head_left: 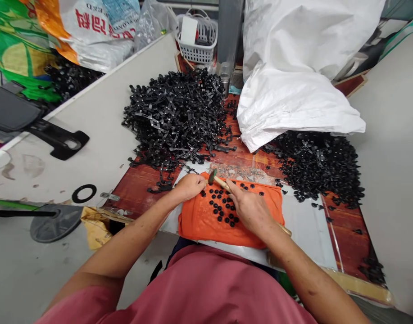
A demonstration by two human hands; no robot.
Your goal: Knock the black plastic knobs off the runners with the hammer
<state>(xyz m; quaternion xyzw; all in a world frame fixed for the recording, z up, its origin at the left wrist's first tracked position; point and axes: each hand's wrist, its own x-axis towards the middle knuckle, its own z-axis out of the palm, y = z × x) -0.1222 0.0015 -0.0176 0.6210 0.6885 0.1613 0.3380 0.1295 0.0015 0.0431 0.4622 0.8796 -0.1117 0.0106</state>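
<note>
Right hand point(251, 210): grasping one hammer point(221, 182) by its pale handle, the head just beside the left hand point(192, 186), which is clenched (anything pinched in it is hidden). Orange cloth point(199, 220), beneath both, bearing many small black caps point(220, 218), mostly between the hands. Desk point(350, 243), beyond the left hand: heap of black strap-like parts point(179, 112); beyond the right: heap of black pieces point(323, 159), partly under a white sack point(301, 108).

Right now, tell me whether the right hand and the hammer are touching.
Touching: the head view shows the right hand gripping the hammer by its pale handle.
</note>
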